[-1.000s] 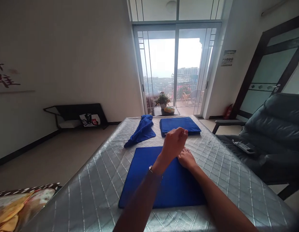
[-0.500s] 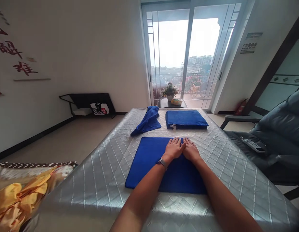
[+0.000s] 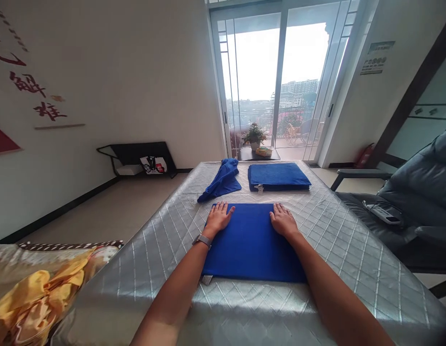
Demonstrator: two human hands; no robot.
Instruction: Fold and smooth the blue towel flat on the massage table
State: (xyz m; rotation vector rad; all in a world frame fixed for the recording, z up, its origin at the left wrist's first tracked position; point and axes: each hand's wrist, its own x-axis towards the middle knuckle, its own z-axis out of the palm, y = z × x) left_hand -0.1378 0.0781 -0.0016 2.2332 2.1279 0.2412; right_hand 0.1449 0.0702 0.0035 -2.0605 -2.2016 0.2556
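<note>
A blue towel [image 3: 252,247] lies flat as a rectangle on the silver quilted tablecloth [image 3: 161,254], with a small white tag showing at its near left corner. My left hand [image 3: 217,218], a watch on its wrist, rests palm down with fingers stretched out on the towel's far left corner. On the far right corner lies my right hand [image 3: 282,219], also flat, its thumb apart from the fingers. Beyond them sits a folded stack of blue towels [image 3: 278,175] with a white tag. Left of that stack is a crumpled blue towel [image 3: 222,181].
A dark padded armchair [image 3: 421,187] with a white device [image 3: 383,213] on its seat stands at the right. Yellow cloth [image 3: 43,298] lies at the lower left. Behind the table are a potted plant [image 3: 254,137] and a glass sliding door [image 3: 252,62].
My left hand has slid left from beside the right hand to the towel's far left corner. My right hand stays near its place. A tag now shows at the near left corner.
</note>
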